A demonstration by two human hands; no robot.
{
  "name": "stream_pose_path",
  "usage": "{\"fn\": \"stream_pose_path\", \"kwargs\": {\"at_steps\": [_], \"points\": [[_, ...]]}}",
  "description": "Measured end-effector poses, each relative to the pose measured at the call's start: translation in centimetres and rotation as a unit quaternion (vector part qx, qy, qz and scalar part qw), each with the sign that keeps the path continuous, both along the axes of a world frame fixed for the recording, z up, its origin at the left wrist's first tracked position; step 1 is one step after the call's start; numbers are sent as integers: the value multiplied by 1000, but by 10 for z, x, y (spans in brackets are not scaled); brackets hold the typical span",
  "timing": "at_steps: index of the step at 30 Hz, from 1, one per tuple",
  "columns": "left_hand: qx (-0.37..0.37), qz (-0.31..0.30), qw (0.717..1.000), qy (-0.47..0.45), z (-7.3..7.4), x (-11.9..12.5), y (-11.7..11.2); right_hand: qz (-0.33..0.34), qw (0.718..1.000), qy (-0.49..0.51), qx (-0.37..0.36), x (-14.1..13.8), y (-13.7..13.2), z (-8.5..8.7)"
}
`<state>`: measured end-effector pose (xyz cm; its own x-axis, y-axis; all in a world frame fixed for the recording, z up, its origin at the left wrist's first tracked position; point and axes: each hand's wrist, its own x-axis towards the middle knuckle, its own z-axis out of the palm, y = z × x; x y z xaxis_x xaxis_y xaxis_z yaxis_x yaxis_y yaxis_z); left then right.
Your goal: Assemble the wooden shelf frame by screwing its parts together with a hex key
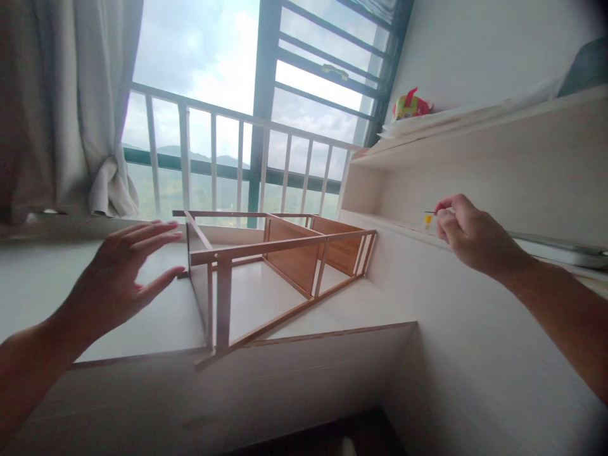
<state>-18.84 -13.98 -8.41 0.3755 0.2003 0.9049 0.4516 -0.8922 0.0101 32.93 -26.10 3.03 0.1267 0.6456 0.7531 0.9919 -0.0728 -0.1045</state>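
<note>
A brown wooden shelf rack [270, 247] lies on its side on the white window ledge, its slim posts and flat shelf boards showing. Beside its near left end is my left hand [126, 266], fingers spread and holding nothing; whether the fingertips touch the wood I cannot tell. Off to the right, my right hand [463, 231] is raised in front of the wall shelf, closed in a pinch. A thin dark rod [430, 212] sticks out leftward from its fingers; the rest is hidden in the grip. Just below the rod shows a small yellow object [427, 221].
White railing bars [213, 161] stand behind the rack, before the window. A grey curtain [95, 107] hangs at left, knotted low. White built-in shelving [475, 136] runs along the right, with a red-and-green packet [411, 106] on top. The ledge's front edge [332, 332] drops to a dark floor.
</note>
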Motion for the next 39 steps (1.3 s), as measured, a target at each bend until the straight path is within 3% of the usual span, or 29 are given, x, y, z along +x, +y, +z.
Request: {"fn": "stream_pose_path", "kwargs": {"at_steps": [2,4,8,11,17,21,26,33,39], "points": [[81,105,988,74,2,-13,2,61,998,27,-23,-24,1,-25],[115,134,976,131,5,-13,7,126,990,36,-56,-51,3,-55],[108,102,972,180,13,-3,18,307,946,63,-80,-113,13,-108],[75,43,973,216,24,-2,23,412,905,96,-42,-161,30,-125],[-41,-75,962,260,50,1,29,541,819,172,82,-238,73,-110],[-99,-94,957,255,60,5,26,546,806,205,103,-260,92,-102],[-127,-116,964,202,57,7,22,511,839,180,58,-261,89,-108],[-200,-113,956,181,54,10,23,436,900,-3,-2,-261,83,-106],[-217,-134,953,164,59,15,21,418,907,-50,-26,-266,79,-97]]}}
